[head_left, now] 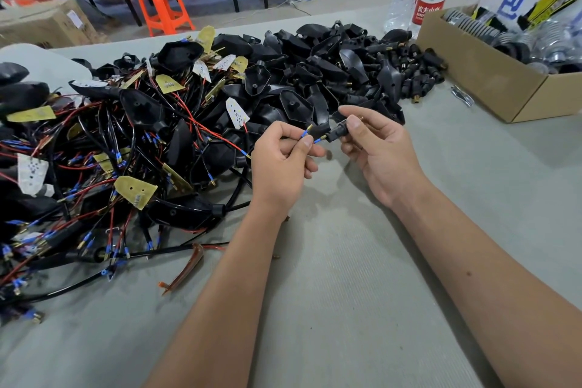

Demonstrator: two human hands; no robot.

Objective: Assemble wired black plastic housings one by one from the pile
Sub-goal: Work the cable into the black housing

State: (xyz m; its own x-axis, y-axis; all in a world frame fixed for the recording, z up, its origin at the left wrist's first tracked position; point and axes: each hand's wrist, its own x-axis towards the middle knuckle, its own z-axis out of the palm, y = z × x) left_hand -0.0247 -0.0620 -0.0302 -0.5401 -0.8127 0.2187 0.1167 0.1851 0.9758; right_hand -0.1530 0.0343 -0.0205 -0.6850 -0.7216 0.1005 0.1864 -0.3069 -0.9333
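A small black housing piece (334, 133) sits above the table's centre, pinched between the right hand's (376, 156) thumb and forefinger. At its nine o'clock, the left hand (280, 161) pinches two blue-tipped wire ends (307, 132) leading into it. The wired pile (132, 142) lies at ten o'clock, a cardboard box (491, 79) at two.

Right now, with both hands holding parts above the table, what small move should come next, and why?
Probably feed the blue-tipped wires further into the small black connector. The left hand pinches the wire ends and the right hand grips the connector, tips pointing at it, so pushing them together seems the natural next step. Whether they are already seated is too small to tell.
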